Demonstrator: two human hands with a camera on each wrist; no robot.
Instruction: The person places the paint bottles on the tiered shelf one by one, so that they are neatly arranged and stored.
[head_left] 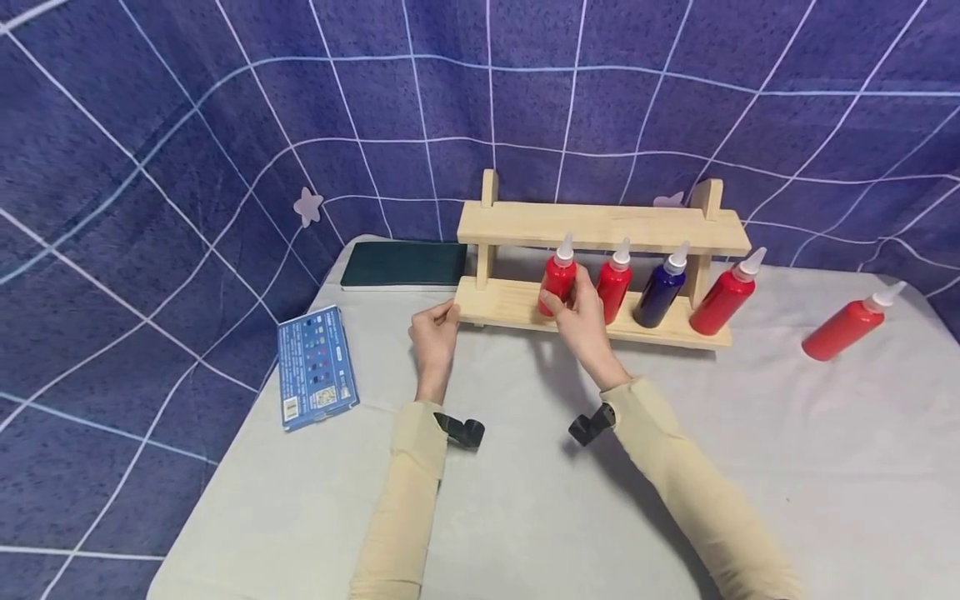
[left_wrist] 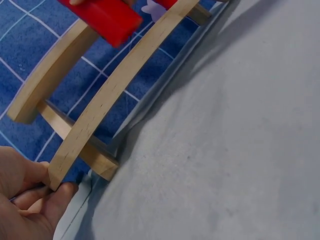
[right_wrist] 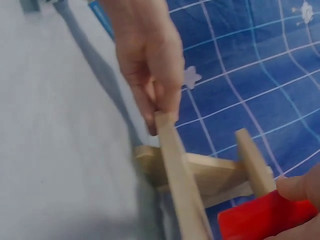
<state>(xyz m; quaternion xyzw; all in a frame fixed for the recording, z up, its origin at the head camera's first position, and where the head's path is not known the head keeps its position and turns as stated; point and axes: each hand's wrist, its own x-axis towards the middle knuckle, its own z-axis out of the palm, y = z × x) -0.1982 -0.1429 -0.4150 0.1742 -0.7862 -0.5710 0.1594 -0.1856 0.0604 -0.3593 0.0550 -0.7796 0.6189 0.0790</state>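
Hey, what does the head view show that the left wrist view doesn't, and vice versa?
Only the head view shows the blue printed box, the dark blue bottle, the red bottle right of the rack and the white nozzles.

Only the left wrist view shows dark grain streaks on the lower shelf's edge and the wooden foot's end face beneath.

Both show the left hand pinching the lower shelf's left end and another red bottle in the right hand.

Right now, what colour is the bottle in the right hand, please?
The bottle is red; the head view shows it best.
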